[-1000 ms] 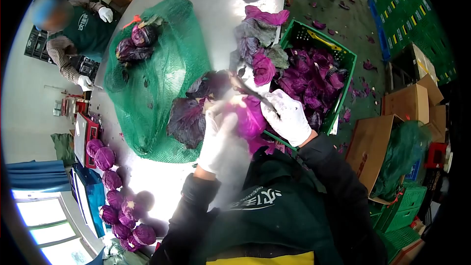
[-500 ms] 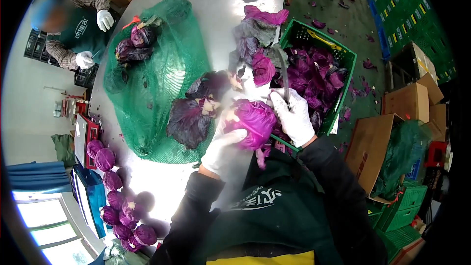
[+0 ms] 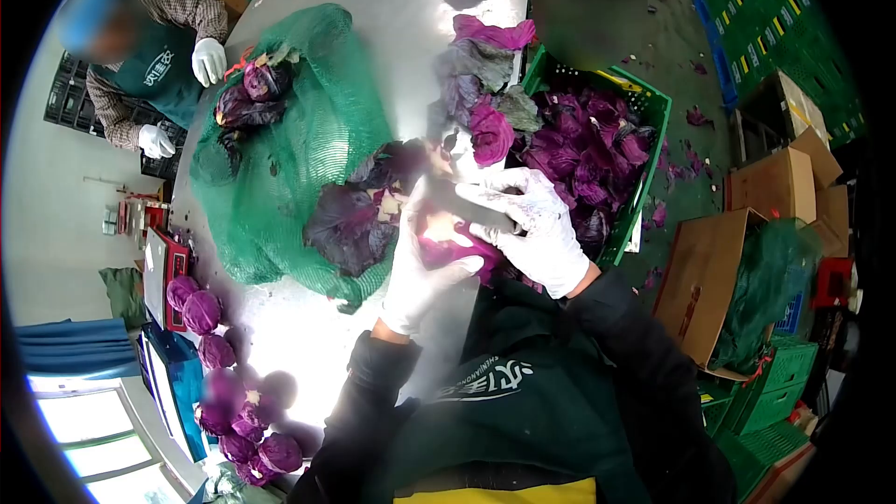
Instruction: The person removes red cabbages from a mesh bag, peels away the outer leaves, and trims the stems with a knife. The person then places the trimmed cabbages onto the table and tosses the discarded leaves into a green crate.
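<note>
My left hand point(image 3: 415, 273), in a white glove, cups a bright purple red cabbage point(image 3: 446, 245) at the near edge of the steel table point(image 3: 392, 9). In its own white glove, my right hand point(image 3: 534, 229) is on the cabbage's right side and grips a knife point(image 3: 467, 208). The blurred blade lies across the top of the cabbage. Dark outer leaves point(image 3: 350, 224) lie just left of the cabbage on a green net sack point(image 3: 299, 121).
A green crate point(image 3: 653, 121) full of purple leaf trimmings stands right of the table. Several trimmed cabbages point(image 3: 219, 359) line the table's left edge by a red scale point(image 3: 161, 266). A co-worker point(image 3: 149, 65) in white gloves stands at the far left. Cardboard boxes point(image 3: 779, 189) sit at right.
The knife swung from pointing away over the crate down across the cabbage. The cabbage sits lower in my left hand. The co-worker's hands moved toward the net sack.
</note>
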{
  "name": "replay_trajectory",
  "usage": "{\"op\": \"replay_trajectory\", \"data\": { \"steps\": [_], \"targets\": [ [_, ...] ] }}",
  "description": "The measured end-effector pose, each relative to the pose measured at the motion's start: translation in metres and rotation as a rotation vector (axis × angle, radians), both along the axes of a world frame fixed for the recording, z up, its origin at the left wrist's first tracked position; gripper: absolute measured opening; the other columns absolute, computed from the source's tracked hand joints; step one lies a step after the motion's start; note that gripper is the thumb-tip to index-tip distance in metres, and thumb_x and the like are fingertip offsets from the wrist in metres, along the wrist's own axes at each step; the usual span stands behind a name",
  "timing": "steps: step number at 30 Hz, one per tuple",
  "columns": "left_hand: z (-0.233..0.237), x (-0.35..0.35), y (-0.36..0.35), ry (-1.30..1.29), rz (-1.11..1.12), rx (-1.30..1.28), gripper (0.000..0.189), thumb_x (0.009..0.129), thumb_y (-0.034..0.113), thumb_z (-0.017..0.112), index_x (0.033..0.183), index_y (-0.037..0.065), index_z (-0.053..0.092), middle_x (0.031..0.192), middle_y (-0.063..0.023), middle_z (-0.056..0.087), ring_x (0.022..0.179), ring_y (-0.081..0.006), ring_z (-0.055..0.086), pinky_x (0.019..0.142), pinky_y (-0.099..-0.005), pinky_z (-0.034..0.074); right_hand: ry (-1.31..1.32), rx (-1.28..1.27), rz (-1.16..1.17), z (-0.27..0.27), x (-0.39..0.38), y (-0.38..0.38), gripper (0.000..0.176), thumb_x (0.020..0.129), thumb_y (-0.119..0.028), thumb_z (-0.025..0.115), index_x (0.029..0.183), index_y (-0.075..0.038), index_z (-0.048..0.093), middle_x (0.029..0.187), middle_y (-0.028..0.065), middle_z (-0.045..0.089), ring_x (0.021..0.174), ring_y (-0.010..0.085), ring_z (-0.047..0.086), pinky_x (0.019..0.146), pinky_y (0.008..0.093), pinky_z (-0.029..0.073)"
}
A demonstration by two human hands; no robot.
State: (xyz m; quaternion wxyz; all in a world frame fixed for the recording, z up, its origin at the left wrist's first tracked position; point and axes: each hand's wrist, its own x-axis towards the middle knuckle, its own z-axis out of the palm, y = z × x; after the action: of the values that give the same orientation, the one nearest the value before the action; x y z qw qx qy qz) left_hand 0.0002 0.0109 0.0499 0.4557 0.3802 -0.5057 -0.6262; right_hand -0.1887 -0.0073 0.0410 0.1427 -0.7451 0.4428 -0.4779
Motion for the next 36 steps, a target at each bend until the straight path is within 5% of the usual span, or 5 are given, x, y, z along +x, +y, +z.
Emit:
{"op": "replay_trajectory", "data": {
  "steps": [11,15,22,35,36],
  "targets": [
    [0.009,-0.024,0.010,0.492,0.274,0.520,0.062,0.085,0.001,0.063,0.141,0.012,0.037,0.135,-0.0153,0.048,0.119,-0.0350,0.055,0.093,-0.0482,0.053,-0.246,-0.133,-0.024,0.001,-0.003,0.017,0.035,0.071,0.002,0.075,0.104,-0.009,0.072,0.095,0.0042,0.065,0.081,0.0209,0.062,0.072,0.0295,0.052],
    [-0.007,0.003,0.010,0.454,0.179,0.468,0.069,0.086,0.004,0.065,0.148,0.015,0.034,0.142,-0.0120,0.044,0.131,-0.0324,0.046,0.104,-0.0514,0.045,-0.453,0.408,-0.310,-0.019,-0.049,-0.015,0.024,0.083,-0.013,0.076,0.105,-0.006,0.072,0.098,0.0060,0.064,0.092,0.0205,0.063,0.085,0.0303,0.050],
    [-0.003,0.003,0.009,0.438,0.124,0.433,0.070,0.082,0.002,0.064,0.146,0.013,0.038,0.136,-0.0086,0.050,0.125,-0.0255,0.051,0.105,-0.0403,0.044,-0.035,0.318,0.280,-0.004,-0.019,-0.008,0.047,0.079,-0.017,0.076,0.125,-0.017,0.067,0.118,0.0080,0.061,0.109,0.0260,0.060,0.096,0.0361,0.049],
    [-0.008,-0.002,0.018,0.659,-0.002,0.689,0.064,0.092,0.028,0.057,0.145,-0.001,0.037,0.145,-0.0212,0.046,0.134,-0.0380,0.044,0.112,-0.0569,0.034,-0.235,0.525,0.368,0.009,-0.025,0.000,0.024,0.080,-0.005,0.078,0.104,-0.005,0.074,0.107,0.0067,0.063,0.099,0.0183,0.063,0.086,0.0299,0.051],
    [-0.006,-0.005,0.019,0.682,-0.003,0.691,0.064,0.093,0.028,0.057,0.145,-0.001,0.037,0.145,-0.0212,0.046,0.134,-0.0382,0.044,0.113,-0.0571,0.033,-0.680,0.736,0.418,0.003,-0.017,0.004,0.016,0.082,-0.004,0.076,0.097,-0.002,0.074,0.100,0.0069,0.066,0.094,0.0168,0.065,0.085,0.0304,0.052]
  ]
}}
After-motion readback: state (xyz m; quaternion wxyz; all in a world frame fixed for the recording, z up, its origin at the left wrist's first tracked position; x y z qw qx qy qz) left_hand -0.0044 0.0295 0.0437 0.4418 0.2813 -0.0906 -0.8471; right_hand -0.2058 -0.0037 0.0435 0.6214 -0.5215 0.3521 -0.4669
